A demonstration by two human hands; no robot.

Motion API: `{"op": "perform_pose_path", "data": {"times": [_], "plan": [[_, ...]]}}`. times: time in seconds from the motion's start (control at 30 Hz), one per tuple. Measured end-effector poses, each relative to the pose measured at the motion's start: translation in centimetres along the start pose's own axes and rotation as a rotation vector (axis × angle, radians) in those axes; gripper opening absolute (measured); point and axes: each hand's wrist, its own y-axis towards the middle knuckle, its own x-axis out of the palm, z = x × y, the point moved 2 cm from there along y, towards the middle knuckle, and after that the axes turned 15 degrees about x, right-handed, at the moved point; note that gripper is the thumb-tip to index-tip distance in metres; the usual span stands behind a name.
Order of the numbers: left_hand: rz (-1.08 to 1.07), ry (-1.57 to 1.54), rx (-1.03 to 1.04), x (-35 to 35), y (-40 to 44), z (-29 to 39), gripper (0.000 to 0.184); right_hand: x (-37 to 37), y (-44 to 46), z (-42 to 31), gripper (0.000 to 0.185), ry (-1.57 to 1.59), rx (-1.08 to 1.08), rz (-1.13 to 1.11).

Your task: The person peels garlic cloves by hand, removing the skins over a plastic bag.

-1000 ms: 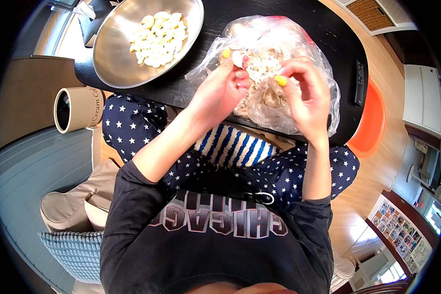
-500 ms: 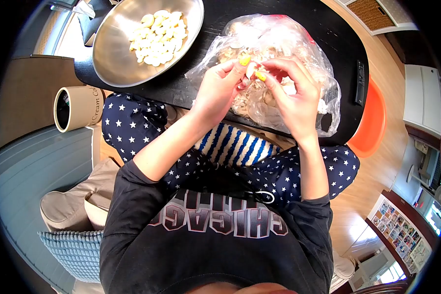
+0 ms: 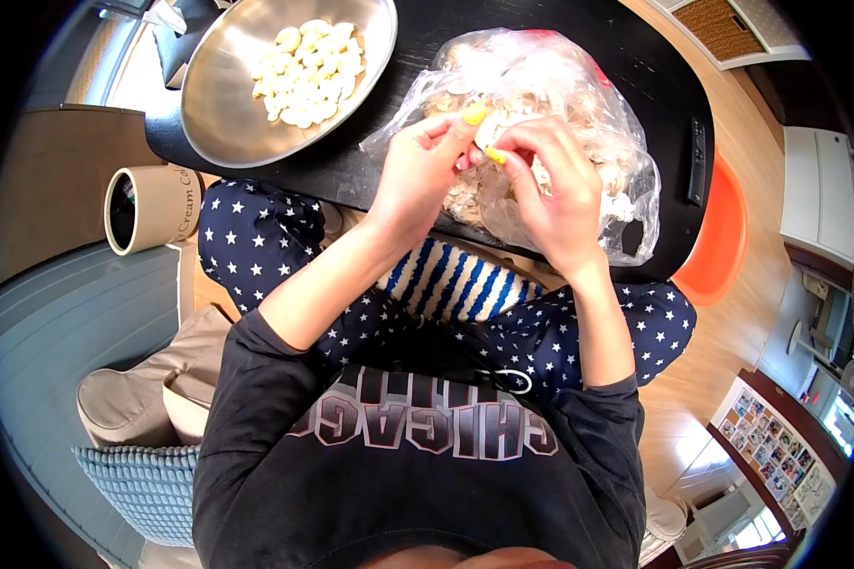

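Observation:
A pale garlic clove (image 3: 487, 135) is pinched between the fingertips of my left hand (image 3: 425, 175), thumb on top with its yellow nail showing. My right hand (image 3: 558, 194) meets it from the other side, thumb and index finger closed at the clove's edge. Both hands are over a clear plastic bag (image 3: 503, 57), spread open and full of garlic and papery skins. To the left, a wide steel bowl (image 3: 213, 104) holds a heap of peeled garlic cloves (image 3: 308, 76).
The bag and bowl rest on a black table (image 3: 351, 185). A dark remote control (image 3: 697, 161) lies near its right edge, with an orange seat (image 3: 721, 232) beyond. A cream bin (image 3: 166, 209) stands at the left, below the table's corner.
My right hand has shifted slightly left and its fingers have drawn in closer to the clove. My left hand has barely moved, still pinching it.

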Motion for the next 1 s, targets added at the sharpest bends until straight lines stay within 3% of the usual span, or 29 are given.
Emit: {"op": "perform_pose_path", "data": {"times": [0.4,0.5,0.57,0.7,0.8,0.87,0.93,1.0], "plan": [[0.109,-0.101,0.006,-1.7,0.9,0.2,0.022,0.4,-0.3,-0.5,0.015,0.077,-0.016,-0.235],[0.171,-0.091,-0.002,-1.0,0.9,0.8,0.024,0.0,-0.1,-0.3,0.011,0.082,0.006,-0.188],[0.159,-0.089,-0.013,-0.8,0.8,0.8,0.024,-0.5,0.4,0.8,0.006,-0.041,0.188,-0.080],[0.097,-0.140,-0.066,-0.3,0.5,0.7,0.023,-1.0,0.3,2.8,0.013,-0.263,0.297,-0.055],[0.132,-0.084,-0.088,-0.3,0.4,0.2,0.023,-0.8,0.2,2.2,0.011,-0.196,0.298,-0.083],[-0.045,-0.255,-0.031,-1.1,0.5,-0.9,0.022,0.0,0.0,1.0,0.010,-0.088,0.272,-0.125],[0.017,-0.225,-0.050,0.3,-0.1,-0.3,0.021,1.0,-0.2,0.4,0.009,0.022,0.245,-0.165],[0.076,-0.192,-0.070,0.6,-0.2,-0.2,0.021,1.6,-0.3,0.5,0.007,-0.013,0.123,-0.018]]}}
